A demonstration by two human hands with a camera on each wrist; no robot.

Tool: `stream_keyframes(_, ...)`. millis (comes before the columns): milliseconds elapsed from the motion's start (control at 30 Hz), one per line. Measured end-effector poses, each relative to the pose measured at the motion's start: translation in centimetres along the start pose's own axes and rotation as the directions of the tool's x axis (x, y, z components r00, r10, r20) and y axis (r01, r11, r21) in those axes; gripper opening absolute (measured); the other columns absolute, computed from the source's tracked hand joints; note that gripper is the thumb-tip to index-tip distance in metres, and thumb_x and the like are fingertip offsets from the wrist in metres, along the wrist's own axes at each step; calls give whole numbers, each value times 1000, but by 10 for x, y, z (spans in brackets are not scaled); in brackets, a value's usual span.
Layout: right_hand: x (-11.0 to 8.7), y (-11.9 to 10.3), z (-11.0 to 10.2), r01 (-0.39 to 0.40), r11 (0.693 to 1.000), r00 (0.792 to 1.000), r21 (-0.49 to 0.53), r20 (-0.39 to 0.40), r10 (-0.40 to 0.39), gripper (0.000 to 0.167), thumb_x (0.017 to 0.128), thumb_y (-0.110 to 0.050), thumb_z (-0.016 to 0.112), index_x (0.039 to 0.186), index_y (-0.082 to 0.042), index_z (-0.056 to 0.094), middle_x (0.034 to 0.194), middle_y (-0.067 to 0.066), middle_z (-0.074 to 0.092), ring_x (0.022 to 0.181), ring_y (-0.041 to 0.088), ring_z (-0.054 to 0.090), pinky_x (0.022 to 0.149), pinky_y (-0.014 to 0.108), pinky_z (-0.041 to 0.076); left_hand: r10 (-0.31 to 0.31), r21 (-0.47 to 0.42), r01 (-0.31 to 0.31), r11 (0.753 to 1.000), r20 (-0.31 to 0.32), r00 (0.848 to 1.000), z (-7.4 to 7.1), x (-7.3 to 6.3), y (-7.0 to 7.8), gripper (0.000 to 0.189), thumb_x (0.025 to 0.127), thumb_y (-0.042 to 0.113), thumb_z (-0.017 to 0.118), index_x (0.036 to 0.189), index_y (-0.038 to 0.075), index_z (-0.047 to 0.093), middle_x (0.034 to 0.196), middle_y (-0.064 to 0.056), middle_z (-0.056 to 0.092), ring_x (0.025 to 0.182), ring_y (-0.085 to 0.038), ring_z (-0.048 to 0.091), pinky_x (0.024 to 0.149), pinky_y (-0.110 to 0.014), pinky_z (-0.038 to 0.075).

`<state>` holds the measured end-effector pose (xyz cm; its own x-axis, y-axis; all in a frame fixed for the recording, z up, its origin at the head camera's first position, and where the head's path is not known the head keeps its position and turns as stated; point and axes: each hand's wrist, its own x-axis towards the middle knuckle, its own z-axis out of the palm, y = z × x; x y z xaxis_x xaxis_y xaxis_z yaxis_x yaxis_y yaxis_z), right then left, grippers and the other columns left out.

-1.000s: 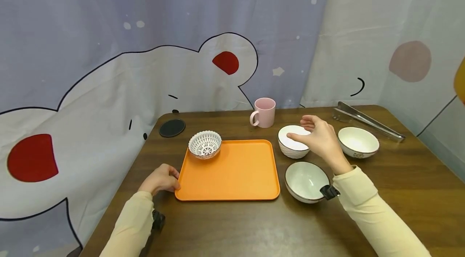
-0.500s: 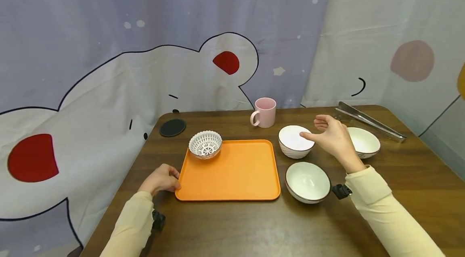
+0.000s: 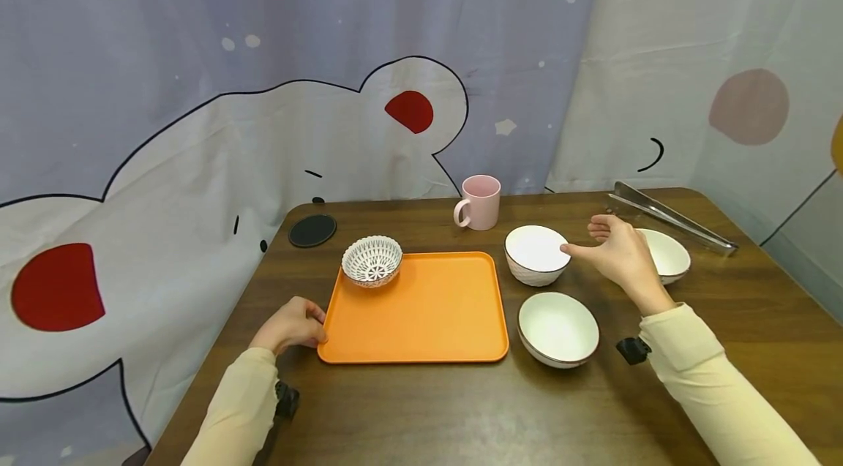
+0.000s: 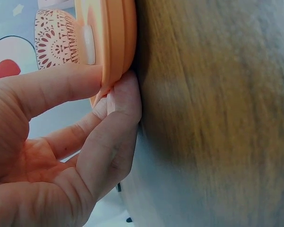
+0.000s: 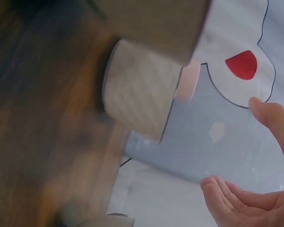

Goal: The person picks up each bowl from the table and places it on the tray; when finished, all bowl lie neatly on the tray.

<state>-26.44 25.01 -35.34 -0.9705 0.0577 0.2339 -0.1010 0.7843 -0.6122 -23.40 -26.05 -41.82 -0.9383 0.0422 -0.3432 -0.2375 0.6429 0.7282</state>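
My left hand (image 3: 293, 323) pinches the left edge of an orange tray (image 3: 421, 323), near its front corner. In the left wrist view the thumb (image 4: 61, 90) lies on the tray's rim and the fingertips are under it. A small patterned bowl (image 3: 372, 261) with a scalloped rim sits on the tray's back left corner. Held above the table, my right hand (image 3: 619, 255) has thumb and fingers spread with nothing between them. It is nearest to a white bowl with a textured side (image 3: 535, 255) and overlaps an oval white bowl (image 3: 668, 257).
Another bowl, dark-rimmed (image 3: 558, 331), stands at the tray's right side. Along the back are a pink mug (image 3: 481, 203), a round black coaster (image 3: 312, 230) and metal tongs (image 3: 678, 223). A printed curtain (image 3: 263, 144) hangs behind the wooden table (image 3: 421, 415).
My right hand has drawn back to the right, from over the textured white bowl to its right side. The left hand and the tray have stayed in place.
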Motion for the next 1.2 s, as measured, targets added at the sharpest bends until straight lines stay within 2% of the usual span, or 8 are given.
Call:
stream_keyframes(267,-2,16,1,-47,999,999,-6,-7,47,87,78,-47,78,135,10,46,131,29,56,120,44,55,95,55,46,2,1,-2,1000,-1,1000,0,0,0,30,70,-6,70,97,-10,59,89,-16,60,69,-19,65,69,-35,59)
stream_keyframes(567,-2,31,-2,-65,997,998,-28,-14,65,91,77,-49,78,135,12,44,130,31,55,119,46,53,94,56,45,3,-5,-3,1000,2,1000,0,0,-1,30,70,-6,70,98,-11,59,90,-17,60,69,-19,65,69,-35,59)
stream_keyframes(867,-3,49,-11,-74,994,997,-78,-34,72,96,78,-47,77,136,17,37,130,37,50,116,50,50,93,59,42,-3,-10,3,1000,7,1000,-1,-1,1,31,71,-6,69,99,-11,59,90,-17,60,70,-19,65,69,-35,59)
stream_keyframes(967,-4,57,-14,-79,993,996,-87,-51,75,96,77,-46,77,136,18,37,129,38,49,116,52,47,97,61,36,-3,-10,3,1000,10,1000,-1,-1,0,31,71,-6,69,100,-11,59,91,-17,60,70,-19,65,69,-34,59)
stream_keyframes(1100,-5,65,-17,-100,990,992,-99,-88,91,95,75,-45,79,135,17,38,127,37,48,114,54,43,94,61,34,-3,-12,3,1000,8,1000,0,-1,0,31,71,-6,69,100,-11,59,91,-17,60,70,-19,65,70,-34,59)
stream_keyframes(1200,-7,71,-20,-125,987,988,-103,-102,114,98,74,-46,79,135,18,36,126,39,44,111,55,42,88,61,37,-5,-12,5,1000,6,1000,0,-1,0,31,71,-6,69,99,-11,59,91,-16,60,70,-19,65,70,-34,59)
